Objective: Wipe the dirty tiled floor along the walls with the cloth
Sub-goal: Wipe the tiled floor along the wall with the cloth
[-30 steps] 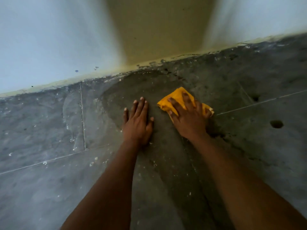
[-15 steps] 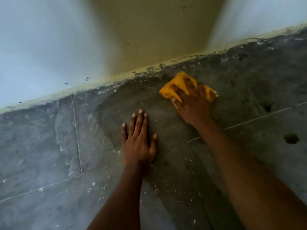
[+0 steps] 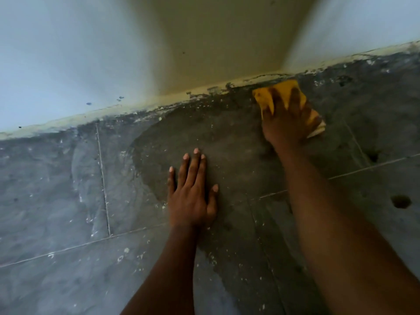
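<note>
A folded yellow cloth (image 3: 263,96) lies on the grey tiled floor (image 3: 56,201) right against the foot of the wall (image 3: 204,42). My right hand (image 3: 288,119) presses down on the cloth with spread fingers, covering most of it. My left hand (image 3: 193,192) rests flat on the floor nearer to me, fingers straight, holding nothing. A darker damp patch (image 3: 227,142) spreads over the tile between the two hands.
A pale skirting strip (image 3: 113,110) with smeared dirt runs along the wall's base. White specks and dust streaks cover the tiles on the left. Dark round spots (image 3: 401,201) mark the floor at the right. Thin grout lines (image 3: 103,178) cross the tiles.
My right hand has pushed the cloth away from me and to the right, up to the wall's base. My left hand stays flat on the floor.
</note>
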Demonstrator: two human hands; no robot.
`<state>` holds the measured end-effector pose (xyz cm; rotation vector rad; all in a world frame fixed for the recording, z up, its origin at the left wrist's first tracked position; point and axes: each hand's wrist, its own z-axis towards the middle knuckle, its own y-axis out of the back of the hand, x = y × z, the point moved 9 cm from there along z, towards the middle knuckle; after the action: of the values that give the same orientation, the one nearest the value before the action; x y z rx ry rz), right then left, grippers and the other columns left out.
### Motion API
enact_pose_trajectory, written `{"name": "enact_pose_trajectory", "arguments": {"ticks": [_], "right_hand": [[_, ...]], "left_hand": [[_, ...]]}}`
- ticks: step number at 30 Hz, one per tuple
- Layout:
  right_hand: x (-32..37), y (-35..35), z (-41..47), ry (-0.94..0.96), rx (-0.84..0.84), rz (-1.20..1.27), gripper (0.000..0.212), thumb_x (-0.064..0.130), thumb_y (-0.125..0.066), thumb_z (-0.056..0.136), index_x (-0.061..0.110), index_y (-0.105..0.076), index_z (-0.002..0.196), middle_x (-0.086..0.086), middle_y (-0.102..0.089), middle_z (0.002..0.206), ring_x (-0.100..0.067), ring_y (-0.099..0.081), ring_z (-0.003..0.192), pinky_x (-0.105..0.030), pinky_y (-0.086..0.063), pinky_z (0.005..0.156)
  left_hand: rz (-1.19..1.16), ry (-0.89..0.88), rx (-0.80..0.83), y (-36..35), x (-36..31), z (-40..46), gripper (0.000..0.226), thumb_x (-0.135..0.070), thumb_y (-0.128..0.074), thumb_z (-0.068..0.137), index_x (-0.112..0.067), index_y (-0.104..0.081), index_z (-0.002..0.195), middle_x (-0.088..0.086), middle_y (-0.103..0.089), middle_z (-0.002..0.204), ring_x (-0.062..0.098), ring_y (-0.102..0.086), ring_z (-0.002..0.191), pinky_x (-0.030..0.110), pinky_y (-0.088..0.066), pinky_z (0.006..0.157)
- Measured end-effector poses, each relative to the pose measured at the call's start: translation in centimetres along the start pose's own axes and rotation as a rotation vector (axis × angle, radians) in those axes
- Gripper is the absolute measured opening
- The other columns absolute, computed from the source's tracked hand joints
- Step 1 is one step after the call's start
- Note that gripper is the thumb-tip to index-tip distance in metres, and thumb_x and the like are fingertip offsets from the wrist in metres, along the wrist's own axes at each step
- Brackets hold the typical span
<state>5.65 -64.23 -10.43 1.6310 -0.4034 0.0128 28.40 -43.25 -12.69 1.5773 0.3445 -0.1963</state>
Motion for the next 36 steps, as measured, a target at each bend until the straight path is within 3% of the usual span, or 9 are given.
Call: {"name": "enact_pose_trajectory", "arguments": {"ticks": [2, 5, 8, 14, 20, 23, 27, 32, 36], "right_hand": [[4.3, -0.9, 0.2, -0.022, 0.023, 0.009, 0.06, 0.062, -0.036, 0.103, 0.055, -0.015, 0.159, -0.001, 0.005, 0.175, -0.046, 0.004, 0.158, -0.072, 0.005, 0.12], [12.4, -4.0, -4.6, 0.466, 0.096, -0.05, 0.061, 0.059, -0.042, 0.102, 0.057, -0.017, 0.158, 0.0, 0.0, 0.175, -0.041, 0.001, 0.159, -0.067, 0.001, 0.122], [9.2, -3.8, -7.6, 0.745, 0.024, -0.172, 0.056, 0.067, -0.029, 0.1, 0.06, -0.026, 0.155, 0.007, -0.014, 0.174, -0.034, -0.015, 0.159, -0.063, -0.015, 0.121], [-0.7, -0.1, 2.7, -0.001, -0.011, -0.006, 0.061, 0.063, -0.036, 0.101, 0.056, -0.017, 0.158, 0.0, 0.002, 0.175, -0.044, -0.003, 0.158, -0.07, 0.0, 0.122], [4.7, -2.9, -9.4, 0.563, 0.009, -0.093, 0.057, 0.062, -0.039, 0.1, 0.058, -0.027, 0.156, 0.004, -0.016, 0.174, -0.041, -0.023, 0.154, -0.063, -0.02, 0.117], [-3.6, -0.5, -5.8, 0.361, -0.051, -0.148, 0.061, 0.072, -0.026, 0.095, 0.06, -0.026, 0.154, 0.005, -0.016, 0.173, -0.042, -0.032, 0.149, -0.067, -0.025, 0.115], [-7.3, 1.7, 2.0, -0.127, -0.09, 0.029, 0.058, 0.064, -0.031, 0.098, 0.057, -0.025, 0.156, 0.002, -0.004, 0.175, -0.044, -0.01, 0.156, -0.071, -0.008, 0.12], [0.5, -1.9, -8.3, 0.404, 0.002, -0.108, 0.056, 0.063, -0.034, 0.101, 0.06, -0.021, 0.156, 0.004, -0.006, 0.175, -0.044, -0.015, 0.155, -0.067, -0.016, 0.117], [-9.3, 0.1, -11.1, 0.307, -0.075, -0.145, 0.06, 0.069, -0.026, 0.097, 0.057, -0.028, 0.155, 0.001, -0.017, 0.173, -0.045, -0.033, 0.147, -0.068, -0.027, 0.115]], "left_hand": [[0.007, 0.002, 0.015, -0.2, 0.1, 0.0, 0.077, -0.057, -0.029, 0.104, -0.025, -0.004, 0.169, -0.004, 0.006, 0.177, 0.015, 0.012, 0.163, 0.047, 0.008, 0.132], [0.011, 0.005, 0.002, -0.3, 0.2, -0.1, 0.076, -0.057, -0.029, 0.104, -0.025, -0.006, 0.169, -0.005, 0.004, 0.177, 0.015, 0.011, 0.163, 0.049, 0.004, 0.132], [0.015, 0.006, -0.012, 0.3, 0.2, -0.2, 0.076, -0.056, -0.03, 0.103, -0.025, -0.01, 0.169, -0.005, -0.001, 0.177, 0.015, 0.006, 0.164, 0.052, -0.003, 0.132], [0.04, -0.002, 0.007, -0.3, 0.0, -0.2, 0.076, -0.059, -0.025, 0.103, -0.026, -0.004, 0.169, -0.006, 0.005, 0.177, 0.015, 0.011, 0.163, 0.049, 0.004, 0.132], [0.039, 0.019, 0.007, 0.4, 0.1, 0.0, 0.077, -0.06, -0.024, 0.101, -0.026, -0.009, 0.169, -0.006, 0.0, 0.177, 0.016, 0.006, 0.164, 0.05, -0.001, 0.132], [0.026, 0.006, 0.003, 0.4, 0.0, 0.0, 0.077, -0.059, -0.025, 0.102, -0.025, -0.009, 0.169, -0.005, 0.001, 0.177, 0.016, 0.006, 0.164, 0.052, -0.002, 0.132], [0.036, -0.013, -0.012, -0.1, 0.0, 0.2, 0.076, -0.058, -0.027, 0.103, -0.025, -0.007, 0.169, -0.006, 0.002, 0.177, 0.015, 0.007, 0.164, 0.049, 0.001, 0.132], [0.032, 0.017, 0.007, -0.1, -0.1, 0.0, 0.076, -0.06, -0.027, 0.103, -0.027, -0.007, 0.169, -0.007, 0.002, 0.177, 0.015, 0.008, 0.163, 0.052, -0.001, 0.132], [0.04, 0.011, 0.011, 0.4, -0.2, 0.0, 0.077, -0.061, -0.024, 0.103, -0.026, -0.007, 0.169, -0.006, 0.003, 0.177, 0.015, 0.008, 0.163, 0.052, -0.001, 0.132]]}}
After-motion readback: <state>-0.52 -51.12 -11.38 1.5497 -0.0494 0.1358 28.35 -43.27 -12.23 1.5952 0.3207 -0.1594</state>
